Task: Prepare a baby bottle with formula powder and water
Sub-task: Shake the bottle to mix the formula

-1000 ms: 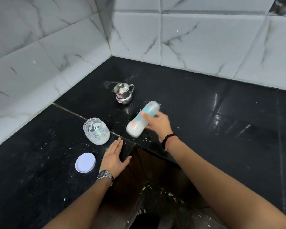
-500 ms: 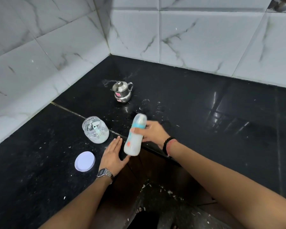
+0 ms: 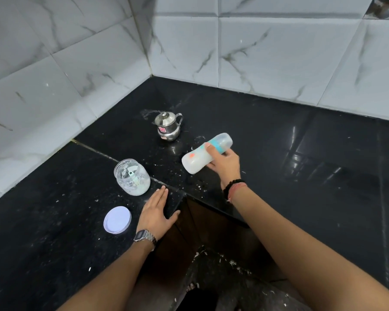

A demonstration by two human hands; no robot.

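Baby bottle (image 3: 206,154), capped, milky, tilted near-horizontal above the worktop (image 3: 301,167) in the right hand (image 3: 225,164) grip wrapped round its middle, presumably for mixing; left hand (image 3: 157,212) flat, steadying; open powder jar (image 3: 131,176) left of grip.

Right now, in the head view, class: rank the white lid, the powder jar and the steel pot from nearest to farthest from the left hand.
1. White lid: on the counter just left of the left hand.
2. Powder jar: beyond the fingertips, slightly left; almost as close as the lid.
3. Steel pot: far back, towards the tiled corner.
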